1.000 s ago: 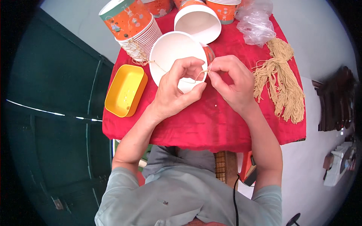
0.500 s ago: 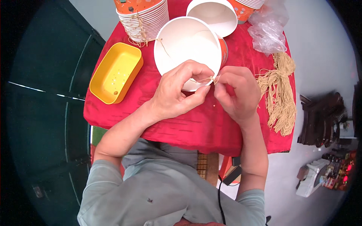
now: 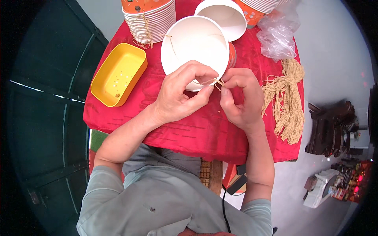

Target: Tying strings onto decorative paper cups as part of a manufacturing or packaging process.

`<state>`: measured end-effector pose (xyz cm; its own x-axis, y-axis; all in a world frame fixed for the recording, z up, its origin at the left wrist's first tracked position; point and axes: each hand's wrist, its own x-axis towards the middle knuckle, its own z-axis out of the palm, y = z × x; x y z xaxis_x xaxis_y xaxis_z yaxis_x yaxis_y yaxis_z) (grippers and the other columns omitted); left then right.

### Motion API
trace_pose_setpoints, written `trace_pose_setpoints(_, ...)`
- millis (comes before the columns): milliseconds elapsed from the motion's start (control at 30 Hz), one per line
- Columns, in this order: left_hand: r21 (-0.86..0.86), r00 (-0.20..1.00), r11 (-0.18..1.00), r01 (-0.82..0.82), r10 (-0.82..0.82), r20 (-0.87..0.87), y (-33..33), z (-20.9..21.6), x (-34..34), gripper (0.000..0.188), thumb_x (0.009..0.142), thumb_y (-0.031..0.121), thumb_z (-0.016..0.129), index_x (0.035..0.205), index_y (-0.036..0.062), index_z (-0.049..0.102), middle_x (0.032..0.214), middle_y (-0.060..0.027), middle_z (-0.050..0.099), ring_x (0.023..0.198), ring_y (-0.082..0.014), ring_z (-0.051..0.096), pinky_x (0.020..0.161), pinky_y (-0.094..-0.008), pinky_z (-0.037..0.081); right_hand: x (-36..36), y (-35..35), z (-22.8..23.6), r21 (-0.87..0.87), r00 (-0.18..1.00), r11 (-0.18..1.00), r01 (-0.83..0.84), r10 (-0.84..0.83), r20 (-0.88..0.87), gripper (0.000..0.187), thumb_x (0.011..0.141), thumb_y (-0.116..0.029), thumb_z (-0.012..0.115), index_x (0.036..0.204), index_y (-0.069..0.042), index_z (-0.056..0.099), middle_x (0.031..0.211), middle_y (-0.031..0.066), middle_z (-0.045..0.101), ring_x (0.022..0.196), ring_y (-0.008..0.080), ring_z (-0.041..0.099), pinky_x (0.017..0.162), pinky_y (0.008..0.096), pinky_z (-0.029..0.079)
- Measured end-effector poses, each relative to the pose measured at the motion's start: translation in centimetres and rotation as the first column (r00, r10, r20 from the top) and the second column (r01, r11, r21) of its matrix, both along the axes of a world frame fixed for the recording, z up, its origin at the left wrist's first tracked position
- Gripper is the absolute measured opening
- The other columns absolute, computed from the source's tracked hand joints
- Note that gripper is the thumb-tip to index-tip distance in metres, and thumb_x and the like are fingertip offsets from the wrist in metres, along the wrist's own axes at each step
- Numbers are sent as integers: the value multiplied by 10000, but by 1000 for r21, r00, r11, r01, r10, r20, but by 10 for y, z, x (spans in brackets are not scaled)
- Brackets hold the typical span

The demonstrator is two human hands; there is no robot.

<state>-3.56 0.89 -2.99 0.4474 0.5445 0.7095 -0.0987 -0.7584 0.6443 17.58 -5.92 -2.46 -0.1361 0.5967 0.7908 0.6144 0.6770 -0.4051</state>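
A white paper bucket [image 3: 195, 43] with an orange outside lies tipped on the red cloth, its mouth facing me. At the near rim, a thin tan string [image 3: 215, 81] is looped and crossed. My left hand [image 3: 187, 92] is closed on one part of it, thumb and index finger pinching at the rim. My right hand [image 3: 244, 96] pinches a string end between thumb and index finger, just right of the rim. Another piece of string hangs through the bucket's far left wall, with a knot outside. The fingers partly hide the string.
A yellow tray [image 3: 136, 74] with small bits inside stands at the left. Nested buckets [image 3: 151, 27] with strings hang over the far left. Another bucket [image 3: 226, 21], a clear plastic bag [image 3: 277, 37] and a tan string bundle [image 3: 289, 106] lie to the right on the red cloth [image 3: 189, 133].
My right hand has drawn slightly down and away from the rim, with the string ends now showing crossed between the hands. The whole view has shifted a little.
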Motion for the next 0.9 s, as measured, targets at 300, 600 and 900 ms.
trace_pose_setpoints(300,-39,999,999,-17,15,-49,-2,2,-3,274,897,-47,803,1162,5,757,1118,-113,780,1020,-219,771,887,-341,612,-2,1,1,38,998,998,56,-57,40,331,832,107,813,1092,-42,669,1058,150,745,933,292,741,787,392,596)
trace_pose_setpoints(600,9,999,999,-40,40,-27,0,5,-3,248,916,-68,788,1155,1,780,1083,-117,775,962,-215,791,799,-326,646,-5,-2,3,-10,1000,1000,6,-6,-26,317,805,73,797,1067,-63,682,1045,113,736,923,312,736,793,413,605)
trace_pose_setpoints(900,-45,999,999,-26,24,-38,-2,3,-4,219,943,-47,808,1155,-1,785,1113,-125,793,1021,-218,780,876,-337,617,-5,1,0,14,998,998,69,-68,-2,358,800,39,858,1100,-67,692,1050,104,735,924,306,738,787,415,605)
